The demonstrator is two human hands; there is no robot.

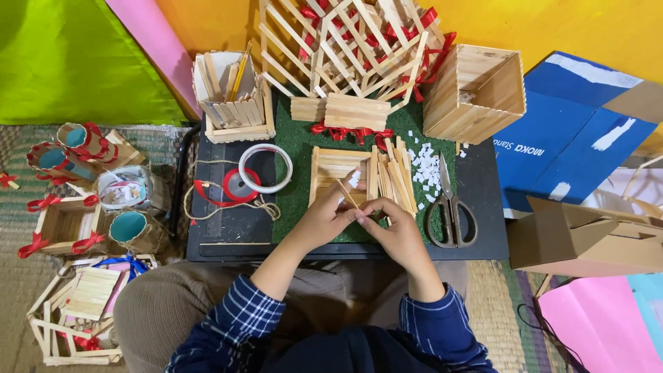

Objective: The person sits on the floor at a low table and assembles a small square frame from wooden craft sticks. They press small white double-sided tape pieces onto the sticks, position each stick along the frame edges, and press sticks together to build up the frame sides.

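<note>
Over the green mat (297, 148), both hands meet on one thin, pale wooden stick (347, 194), tilted up-left. Left hand (323, 220) pinches its lower end; right hand (395, 231) closes beside it. Loose sticks (392, 178) and scissors (450, 213) lie nearby.

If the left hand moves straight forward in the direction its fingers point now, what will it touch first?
Probably the flat stick panel on the green mat. The left hand points up and right, holding a thin stick together with the right hand. Depth is unclear.
</note>
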